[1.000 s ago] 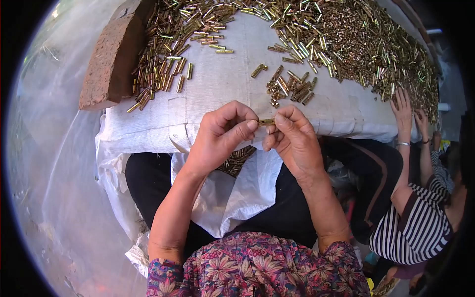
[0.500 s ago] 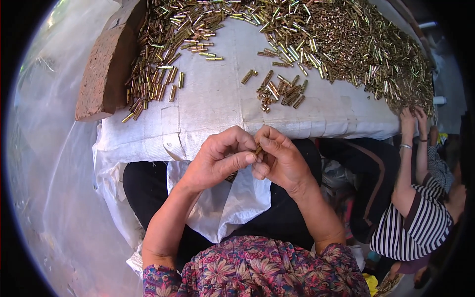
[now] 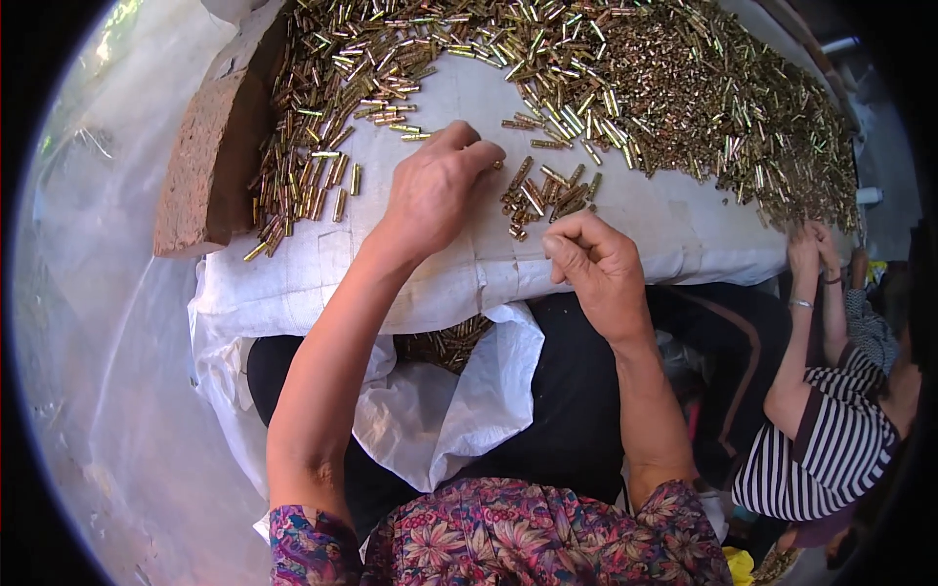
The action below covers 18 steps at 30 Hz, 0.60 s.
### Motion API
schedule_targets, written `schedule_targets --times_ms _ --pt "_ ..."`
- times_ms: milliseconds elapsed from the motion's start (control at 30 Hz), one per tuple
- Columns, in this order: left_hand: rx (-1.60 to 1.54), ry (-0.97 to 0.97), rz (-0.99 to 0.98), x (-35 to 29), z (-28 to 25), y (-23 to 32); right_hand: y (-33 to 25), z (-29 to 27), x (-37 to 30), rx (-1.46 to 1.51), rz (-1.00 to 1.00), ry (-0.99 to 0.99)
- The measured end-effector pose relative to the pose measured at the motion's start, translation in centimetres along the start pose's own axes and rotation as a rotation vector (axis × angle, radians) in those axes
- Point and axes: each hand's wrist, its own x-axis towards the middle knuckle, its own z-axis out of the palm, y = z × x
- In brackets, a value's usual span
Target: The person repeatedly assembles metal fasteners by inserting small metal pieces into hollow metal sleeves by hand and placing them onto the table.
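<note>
My left hand reaches over the white cloth-covered table, its fingers bent down beside a small loose pile of brass-coloured metal sleeves. A tiny gold piece shows at its fingertips, too small to name. Just in front of that pile my right hand is raised near the table edge. Its fingers are curled, with the thumb pressed to them, and what they may hold is hidden. Below the edge, an open white plastic sack lies in my lap with more metal sleeves in it.
A reddish brick bounds the table on the left, beside scattered sleeves. A large heap of small brass-coloured parts covers the far right. At the right end, another person in a striped shirt has both hands at the heap.
My hands were together over my lap around a small brass-coloured piece. They have parted: the left went forward onto the table, the right up and to the right. The sack's mouth is now uncovered.
</note>
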Motion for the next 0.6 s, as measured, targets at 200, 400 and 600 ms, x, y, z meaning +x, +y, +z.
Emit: schedule_targets --times_ms 200,400,600 --pt "0.258 -0.113 -0.032 2.0 2.5 -1.0 -0.1 -1.4 1.6 -0.049 -0.005 0.075" --pt "0.159 -0.017 0.023 0.9 1.2 -1.0 0.9 -1.8 7.7 -0.307 -0.100 0.114" --pt "-0.887 -0.051 -0.453 -2.2 -2.5 1.4 3.9 -1.3 14.1 -0.742 -0.314 0.051"
